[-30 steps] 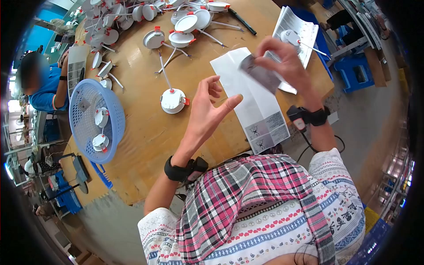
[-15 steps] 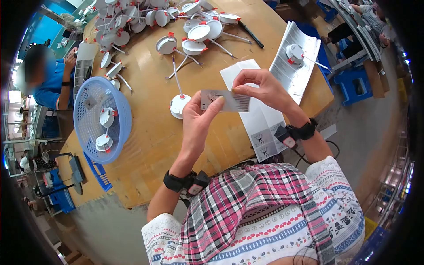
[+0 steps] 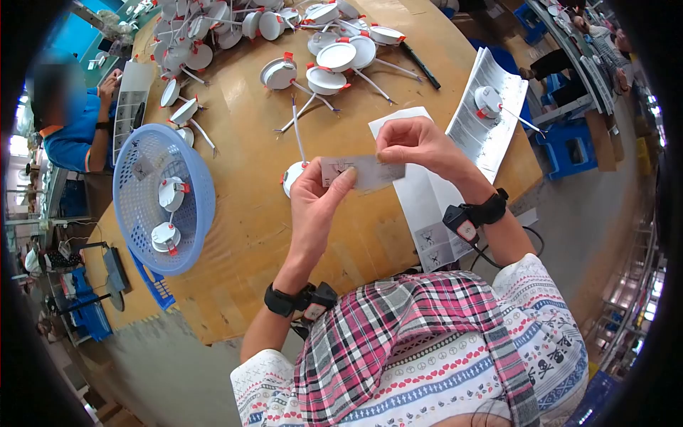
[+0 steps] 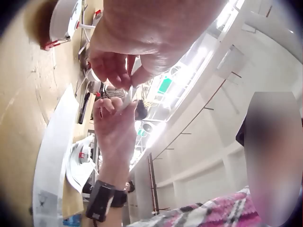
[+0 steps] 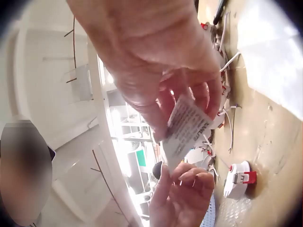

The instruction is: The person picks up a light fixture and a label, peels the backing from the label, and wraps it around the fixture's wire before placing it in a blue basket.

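Observation:
Both hands hold a small printed paper slip [image 3: 370, 175] over the table in the head view. My left hand [image 3: 311, 210] pinches its left end, thumb on the printed face. At the other end, my right hand [image 3: 421, 148] grips it between thumb and fingers. Small text covers the slip [image 5: 187, 124] in the right wrist view; the left wrist view shows it nearly edge-on. A round white downlight [image 3: 290, 179] with a cable lies just beyond my left hand and is partly hidden by it. Under my right forearm lies a long creased paper sheet [image 3: 420, 203].
A blue plastic basket [image 3: 204, 186] with two downlights stands at the left. Many downlights [image 3: 336, 57] with red clips are heaped at the back, near a dark pen [image 3: 421, 66]. Printed sheets [image 3: 471, 132] at the right carry another downlight [image 3: 488, 101]. A person [image 3: 71, 146] sits at far left.
One second ago my right hand alone held the slip above the long sheet, while my left hand was empty. The slip came left, and my left hand took its left end.

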A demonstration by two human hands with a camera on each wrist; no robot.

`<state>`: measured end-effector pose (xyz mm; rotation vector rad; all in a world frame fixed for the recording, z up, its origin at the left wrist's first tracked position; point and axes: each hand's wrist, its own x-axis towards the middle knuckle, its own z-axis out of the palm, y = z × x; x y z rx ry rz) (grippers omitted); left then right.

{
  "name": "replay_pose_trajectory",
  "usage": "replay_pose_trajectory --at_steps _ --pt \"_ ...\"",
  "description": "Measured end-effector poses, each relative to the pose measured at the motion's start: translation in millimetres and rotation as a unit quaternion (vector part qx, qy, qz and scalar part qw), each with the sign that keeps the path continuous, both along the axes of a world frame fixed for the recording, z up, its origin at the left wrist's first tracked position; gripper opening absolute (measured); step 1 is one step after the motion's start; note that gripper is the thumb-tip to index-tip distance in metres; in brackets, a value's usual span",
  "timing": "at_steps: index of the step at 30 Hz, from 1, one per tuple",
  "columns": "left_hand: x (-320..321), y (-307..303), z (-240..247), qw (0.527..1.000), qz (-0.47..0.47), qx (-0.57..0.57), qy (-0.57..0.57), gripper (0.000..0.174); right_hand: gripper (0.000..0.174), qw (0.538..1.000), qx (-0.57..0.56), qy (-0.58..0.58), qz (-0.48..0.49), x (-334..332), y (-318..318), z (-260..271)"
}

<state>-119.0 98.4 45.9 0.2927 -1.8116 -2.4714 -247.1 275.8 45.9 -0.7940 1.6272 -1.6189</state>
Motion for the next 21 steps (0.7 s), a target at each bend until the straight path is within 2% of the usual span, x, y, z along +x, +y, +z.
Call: replay_pose_trajectory --at_steps 1,2,5,7,9,11,14,17,20,21 --pt "0.4 -3.3 -4.9 1.000 0.000 -0.017 -0.008 0.023 0.020 1.000 0.017 -0.020 -0.006 -1.1 -0.9 1.1" --pt "0.3 -5.4 -7.9 0.999 -0.002 -0.034 -0.016 0.026 0.013 0.999 0.018 0.012 -0.035 1.0 -4.9 3.7" --pt "1.1 -5.2 -9.0 0.997 0.028 -0.078 0.007 0.034 0.014 0.983 0.073 0.146 -0.084 2.8 -9.5 3.4" --pt "5.2 -13.1 -10.5 0.970 0.076 -0.229 0.001 0.040 0.014 0.979 0.078 0.144 -0.125 1.4 -10.2 7.0" --pt "8.1 -27.1 -17.4 0.911 0.099 -0.400 0.010 0.045 0.014 0.979 0.076 0.122 -0.141 -1.6 -10.6 8.7" --pt "11.9 -39.3 -36.0 0.809 0.092 -0.579 0.031 0.047 0.015 0.986 0.072 0.077 -0.132 -4.7 -9.6 8.4" --pt "19.9 -36.0 -39.9 0.805 0.056 -0.591 -0.002 0.048 0.017 0.995 0.036 0.034 -0.088 -4.8 -15.0 8.1" --pt "18.3 -36.3 -35.8 0.862 0.102 -0.495 0.035 0.043 0.017 0.997 0.042 0.006 -0.060 -3.3 -24.0 9.5" --pt "13.1 -48.3 -24.2 0.935 0.130 -0.330 0.007 0.037 0.017 0.998 0.050 0.008 -0.049 -3.0 -30.5 2.7" --pt "11.0 -50.1 -22.5 0.928 0.131 -0.348 0.010 0.035 0.014 0.998 0.046 -0.003 -0.043 -2.7 -31.5 3.8"
